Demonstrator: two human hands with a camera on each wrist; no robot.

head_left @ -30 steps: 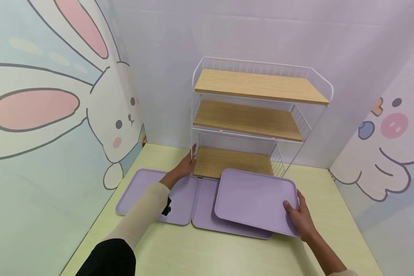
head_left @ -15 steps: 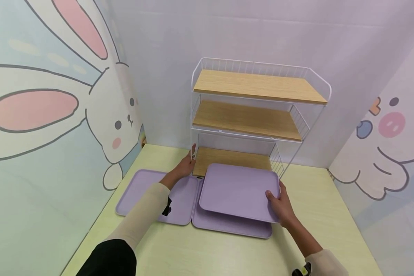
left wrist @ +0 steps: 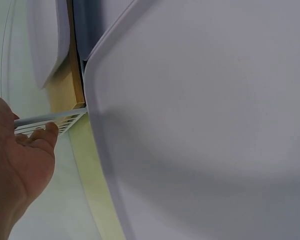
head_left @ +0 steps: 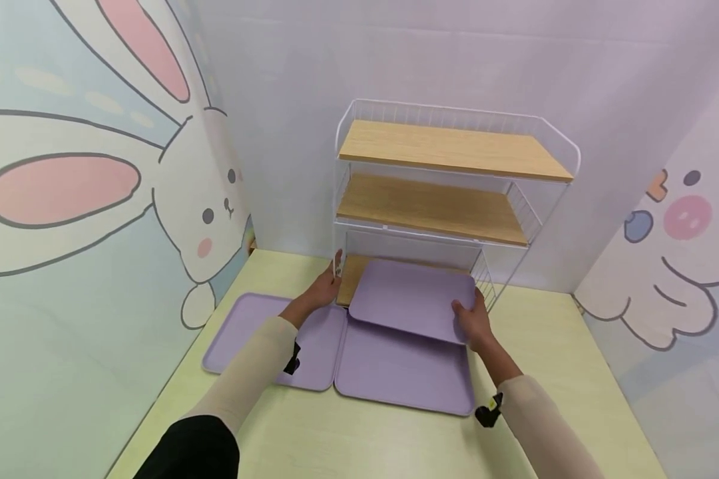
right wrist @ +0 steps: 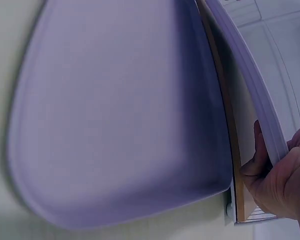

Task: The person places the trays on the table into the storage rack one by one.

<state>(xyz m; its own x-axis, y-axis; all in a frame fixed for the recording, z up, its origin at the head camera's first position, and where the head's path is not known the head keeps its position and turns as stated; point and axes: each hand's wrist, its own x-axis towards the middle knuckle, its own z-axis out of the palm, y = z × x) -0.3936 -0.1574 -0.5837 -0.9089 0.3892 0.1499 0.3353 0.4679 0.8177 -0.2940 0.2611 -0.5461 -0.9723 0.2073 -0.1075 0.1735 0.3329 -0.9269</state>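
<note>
Nearest to us, two pale sleeves are coming into the view, the left sleeve (head_left: 248,366) with a black part (head_left: 194,446) at its lower end, and the right sleeve (head_left: 542,419) at the other side; both are passing above a light yellow table (head_left: 281,439). On this table we are seeing two lilac trays, which are lying flat just beside each other: the left tray (head_left: 319,346), partly covered by the forearm, and the front tray (head_left: 404,372). A little farther, the right hand (head_left: 475,320) is grasping the right edge of a third tray (head_left: 413,298), its thumb pressing on top and other fingers holding from underneath. This third tray is standing partly above the bottom board (head_left: 350,281) of a white wire rack (head_left: 431,233), and its near edge is hanging above the front tray; whether its far edge is touching the board, we cannot tell. The left hand (head_left: 323,287) is gripping the rack at its lower left front. Higher up, the middle board (head_left: 425,206) and the top board (head_left: 449,148) are showing their bare wood. Behind everything, a pale curtain (head_left: 455,53) is hanging.
</note>
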